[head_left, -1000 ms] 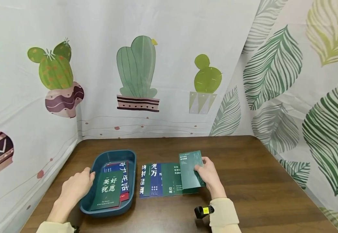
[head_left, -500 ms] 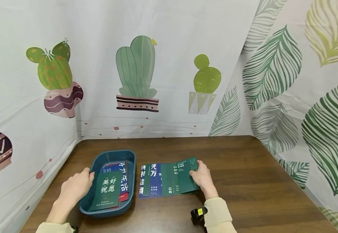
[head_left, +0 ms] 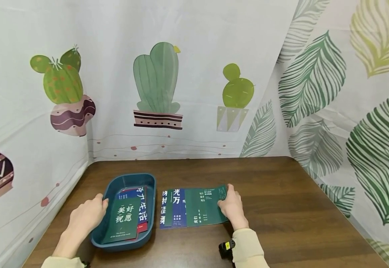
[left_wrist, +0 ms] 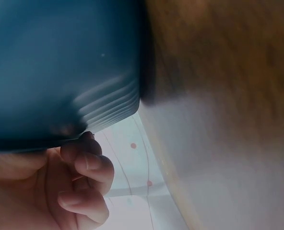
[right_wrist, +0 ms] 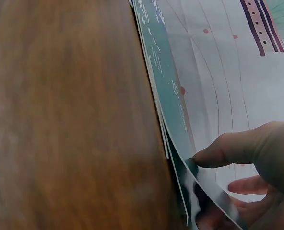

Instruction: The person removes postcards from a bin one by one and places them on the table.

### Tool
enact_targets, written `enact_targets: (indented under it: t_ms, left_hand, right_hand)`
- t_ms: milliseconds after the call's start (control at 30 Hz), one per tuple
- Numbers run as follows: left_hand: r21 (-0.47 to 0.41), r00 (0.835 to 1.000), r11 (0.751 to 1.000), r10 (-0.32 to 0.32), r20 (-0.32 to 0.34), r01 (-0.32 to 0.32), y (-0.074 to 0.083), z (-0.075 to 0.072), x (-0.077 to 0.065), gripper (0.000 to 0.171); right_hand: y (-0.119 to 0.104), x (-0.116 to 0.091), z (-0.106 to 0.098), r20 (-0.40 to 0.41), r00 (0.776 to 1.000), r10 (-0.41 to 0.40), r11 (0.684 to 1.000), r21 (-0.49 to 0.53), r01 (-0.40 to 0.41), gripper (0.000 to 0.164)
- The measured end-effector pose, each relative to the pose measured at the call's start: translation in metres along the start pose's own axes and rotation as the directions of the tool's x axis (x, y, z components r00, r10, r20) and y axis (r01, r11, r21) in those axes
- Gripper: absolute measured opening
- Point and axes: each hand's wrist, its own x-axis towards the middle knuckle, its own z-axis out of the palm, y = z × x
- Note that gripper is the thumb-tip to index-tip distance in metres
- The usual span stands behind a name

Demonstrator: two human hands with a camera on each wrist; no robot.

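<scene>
Head view: a dark-green rectangular paper card with white print (head_left: pixel 214 208) was pinched at its right edge by the right hand (head_left: pixel 233 208). Card was located at the right end of a row of overlapping blue and green paper cards (head_left: pixel 179 208), on top of them, right end bent up. Row was laid on the brown wood-grain tabletop (head_left: pixel 281 201), just right of a dark-blue plastic tray with rounded corners (head_left: pixel 127 246). Tray's left rim was gripped by the left hand (head_left: pixel 87 214). In the tray, a green card with large white characters (head_left: pixel 121 229) was stacked over a blue card (head_left: pixel 142 208); part of a red card (head_left: pixel 142 227) was exposed at lower right.

Left wrist view: tray's outer wall was shown, ridged at the corner. Fingers were curled at the rim; thumb was hidden.

Right wrist view: cards were seen nearly edge-on. At the held end, the top card was arched clear of those below, thumb pressed on its printed face. Other fingers were partly hidden by it.
</scene>
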Motion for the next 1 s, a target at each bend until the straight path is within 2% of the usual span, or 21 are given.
enact_targets:
  t_ms: [133,267,633,833,1000]
  left_hand:
    - [-0.003,1.000,1.000,-0.005,0.004,0.005,-0.0008,-0.0003,-0.0008,0.039]
    - [-0.003,1.000,1.000,-0.010,0.011,0.010,-0.0010,-0.0010,-0.0001,0.040]
    - [0.003,0.999,1.000,-0.017,0.030,0.016,0.0011,-0.0015,0.0016,0.040]
    - [0.004,1.000,1.000,-0.013,0.027,0.012,0.0005,-0.0017,0.0027,0.040]
    - [0.001,0.999,1.000,-0.015,0.034,0.015,-0.0003,-0.0016,0.0031,0.040]
  right_hand:
    - [-0.0007,-0.0011,0.0001,-0.001,1.000,0.025,1.000,-0.015,-0.025,0.078]
    - [-0.0009,-0.0018,-0.0009,0.009,0.999,0.043,0.999,-0.030,-0.043,0.078]
    - [0.0014,-0.0036,-0.0005,-0.018,0.997,0.070,0.997,-0.020,-0.070,0.063]
    - [0.0010,-0.0035,-0.0004,-0.023,0.999,0.046,0.998,-0.035,-0.046,0.056]
    - [-0.0014,-0.0062,0.0004,-0.044,0.999,-0.007,1.000,-0.017,0.006,0.050]
